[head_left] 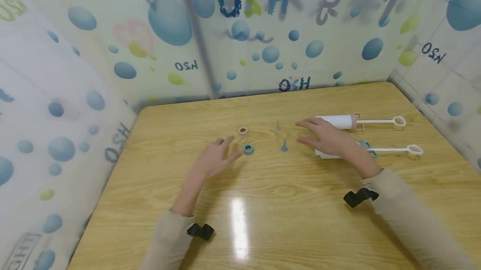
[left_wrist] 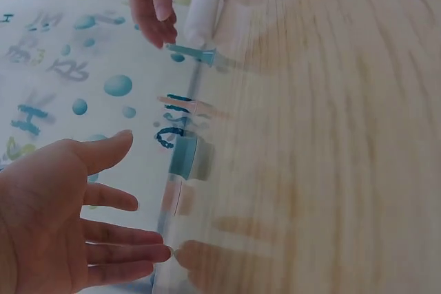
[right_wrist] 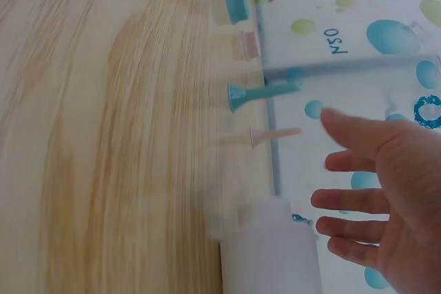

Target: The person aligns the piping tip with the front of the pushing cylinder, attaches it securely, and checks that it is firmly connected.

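My left hand [head_left: 215,159] hovers with spread fingers beside a teal ring cap [head_left: 248,149] and a pink ring cap [head_left: 243,131]; it holds nothing. To their right, a teal nozzle [head_left: 284,146] and a paler pink nozzle [head_left: 277,126] stand upright on the table. My right hand [head_left: 326,135] is over the front ends of two white plunger tubes, its fingers extended and nothing in them. One tube [head_left: 338,122] has a pink collar, the other [head_left: 325,154] a teal one partly hidden by my wrist. In the right wrist view, a white tube end [right_wrist: 270,259] lies near that hand's fingers [right_wrist: 351,201].
A wooden table [head_left: 285,211] carries everything. The plungers' white loop handles [head_left: 415,149] point right. Printed curtains [head_left: 240,52] with blue and green dots rise behind the back edge and at both sides. Each sleeve has a black camera [head_left: 360,197] at the wrist.
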Available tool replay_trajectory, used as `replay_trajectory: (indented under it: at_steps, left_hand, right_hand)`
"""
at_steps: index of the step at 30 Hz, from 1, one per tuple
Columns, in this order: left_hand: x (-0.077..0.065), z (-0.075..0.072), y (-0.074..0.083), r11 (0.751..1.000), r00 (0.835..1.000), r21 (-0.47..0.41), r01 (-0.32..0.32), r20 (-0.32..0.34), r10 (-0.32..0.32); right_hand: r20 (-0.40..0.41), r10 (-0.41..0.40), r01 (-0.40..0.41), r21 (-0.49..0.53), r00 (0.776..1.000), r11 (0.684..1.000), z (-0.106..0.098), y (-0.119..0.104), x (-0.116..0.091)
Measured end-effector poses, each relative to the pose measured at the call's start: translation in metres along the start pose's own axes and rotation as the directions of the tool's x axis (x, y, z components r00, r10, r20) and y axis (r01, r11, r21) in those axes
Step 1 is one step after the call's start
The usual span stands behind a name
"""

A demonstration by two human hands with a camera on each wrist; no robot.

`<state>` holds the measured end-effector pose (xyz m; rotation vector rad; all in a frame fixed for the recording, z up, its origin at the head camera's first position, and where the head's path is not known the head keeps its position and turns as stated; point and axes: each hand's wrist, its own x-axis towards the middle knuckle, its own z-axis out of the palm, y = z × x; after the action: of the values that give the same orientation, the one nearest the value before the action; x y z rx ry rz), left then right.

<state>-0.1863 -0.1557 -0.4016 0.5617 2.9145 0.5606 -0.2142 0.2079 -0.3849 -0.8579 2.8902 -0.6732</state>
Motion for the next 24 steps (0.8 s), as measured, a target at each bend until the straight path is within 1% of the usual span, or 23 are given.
replay_trajectory:
  at_steps: [3, 6, 10, 13, 17, 20, 24]
  left_hand:
    - [0.004, 0.003, 0.004, 1.0, 1.0, -0.019, -0.015, 0.016, 0.015]
    - [0.007, 0.005, 0.008, 0.999, 0.999, -0.034, -0.041, 0.016, 0.042]
    - [0.013, 0.008, 0.012, 0.996, 0.997, -0.043, -0.078, 0.01, 0.078]
    - [0.019, 0.01, 0.015, 0.996, 0.997, -0.046, -0.079, 0.02, 0.08]
    - [0.024, 0.012, 0.02, 0.996, 0.997, -0.069, -0.062, 0.041, 0.065]
    - [0.027, 0.015, 0.023, 0.993, 0.995, -0.079, -0.088, 0.042, 0.091]
    - [0.03, 0.017, 0.025, 0.989, 0.991, -0.084, -0.122, 0.043, 0.126]
  right_hand:
    - [0.002, 0.007, -0.007, 0.009, 1.0, 1.0, 0.004, -0.006, 0.005]
    - [0.017, 0.003, -0.004, 0.034, 1.0, 0.999, 0.009, -0.01, 0.009]
    - [0.044, -0.033, 0.03, 0.055, 0.999, 0.998, 0.017, -0.016, 0.016]
    - [0.043, -0.055, 0.053, 0.049, 0.998, 0.997, 0.023, -0.02, 0.021]
    - [0.025, -0.082, 0.081, 0.039, 0.996, 0.996, 0.03, -0.023, 0.026]
    - [0.018, -0.095, 0.094, 0.041, 0.995, 0.995, 0.034, -0.025, 0.029]
    - [0.028, -0.086, 0.084, 0.052, 0.996, 0.995, 0.037, -0.028, 0.032]
